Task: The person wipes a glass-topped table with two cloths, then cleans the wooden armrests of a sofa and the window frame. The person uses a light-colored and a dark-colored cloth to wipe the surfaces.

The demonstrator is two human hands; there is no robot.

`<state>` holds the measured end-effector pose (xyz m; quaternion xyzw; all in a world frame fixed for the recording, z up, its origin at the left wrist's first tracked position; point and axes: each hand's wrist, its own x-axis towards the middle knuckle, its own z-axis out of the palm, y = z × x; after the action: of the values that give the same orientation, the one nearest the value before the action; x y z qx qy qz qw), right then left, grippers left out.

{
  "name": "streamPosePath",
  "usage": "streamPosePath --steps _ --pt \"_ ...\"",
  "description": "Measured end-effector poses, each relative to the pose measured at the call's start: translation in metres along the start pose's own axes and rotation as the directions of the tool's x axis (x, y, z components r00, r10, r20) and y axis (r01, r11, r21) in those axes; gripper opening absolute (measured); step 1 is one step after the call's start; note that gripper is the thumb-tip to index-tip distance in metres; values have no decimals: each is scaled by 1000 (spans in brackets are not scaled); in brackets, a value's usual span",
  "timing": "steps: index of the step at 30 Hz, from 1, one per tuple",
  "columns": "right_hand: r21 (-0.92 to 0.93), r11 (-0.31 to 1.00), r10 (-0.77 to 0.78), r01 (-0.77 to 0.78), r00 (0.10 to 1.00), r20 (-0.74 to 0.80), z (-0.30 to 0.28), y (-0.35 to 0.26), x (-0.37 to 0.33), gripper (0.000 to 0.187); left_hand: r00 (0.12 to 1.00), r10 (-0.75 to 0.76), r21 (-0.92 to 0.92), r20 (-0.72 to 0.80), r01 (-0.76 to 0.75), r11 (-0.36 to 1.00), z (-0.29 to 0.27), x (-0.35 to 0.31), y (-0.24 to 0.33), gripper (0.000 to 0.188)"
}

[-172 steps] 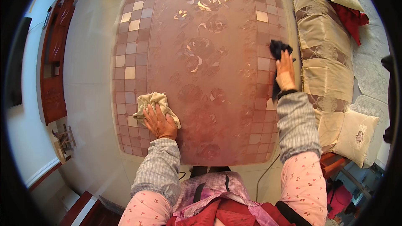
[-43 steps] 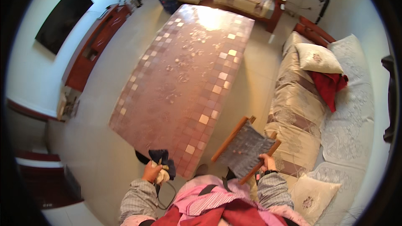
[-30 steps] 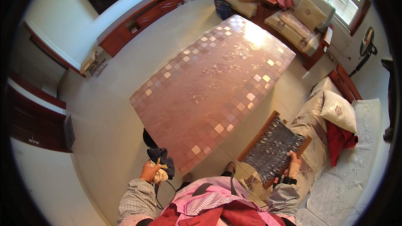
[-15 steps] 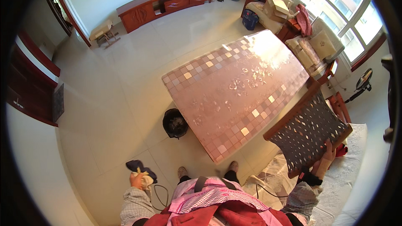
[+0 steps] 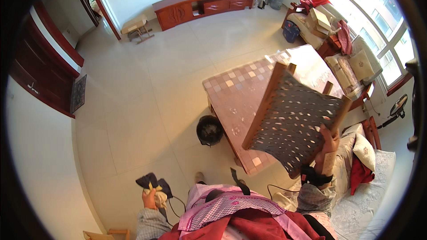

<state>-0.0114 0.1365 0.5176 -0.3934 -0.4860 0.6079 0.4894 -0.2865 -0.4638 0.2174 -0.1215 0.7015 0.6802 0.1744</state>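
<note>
My right hand (image 5: 329,141) grips the near wooden rail of a folding stool (image 5: 291,118). This stool has a brown wood frame and a dark stretched seat full of diamond-shaped holes. It is held up in the air, tilted, in front of the table (image 5: 218,91) and hiding part of its top. Low on the left, my left hand (image 5: 150,199) is closed around a bundle of cloths (image 5: 155,184), dark navy with cream and yellow parts. A dark cord hangs next to that bundle.
A black bucket (image 5: 210,124) stands on the floor by the table's left end. On the right are a covered sofa (image 5: 369,204), a cushion (image 5: 364,151) and a fan (image 5: 397,106). A red-brown TV cabinet (image 5: 178,15) lines the far wall, a small wooden stool (image 5: 135,26) beside it.
The folding stool has been lifted leftward from over the sofa to in front of the table, its frame turned more upright. My view has swung left. The cloths stay in my left hand.
</note>
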Motion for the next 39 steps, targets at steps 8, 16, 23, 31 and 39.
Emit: streamPosePath --steps 8,16,23,31,39 --pt "-77 997 0 -2 1000 -23 199 54 -1 21 665 -510 -169 -546 509 844 -201 92 -65 67" --pt "-34 991 134 -130 981 137 380 115 10 19 869 -318 -114 -378 298 948 -182 259 78 96" --pt "25 981 180 -193 949 258 529 235 67 21 973 -6 -15 -231 3 1000 -66 403 222 73" --pt "-31 917 397 -398 901 178 650 348 161 35 885 -141 -5 -444 155 988 -92 511 249 35" --pt "-96 907 410 -411 912 -25 693 365 259 34 766 -385 80 -514 489 868 -21 667 256 43"
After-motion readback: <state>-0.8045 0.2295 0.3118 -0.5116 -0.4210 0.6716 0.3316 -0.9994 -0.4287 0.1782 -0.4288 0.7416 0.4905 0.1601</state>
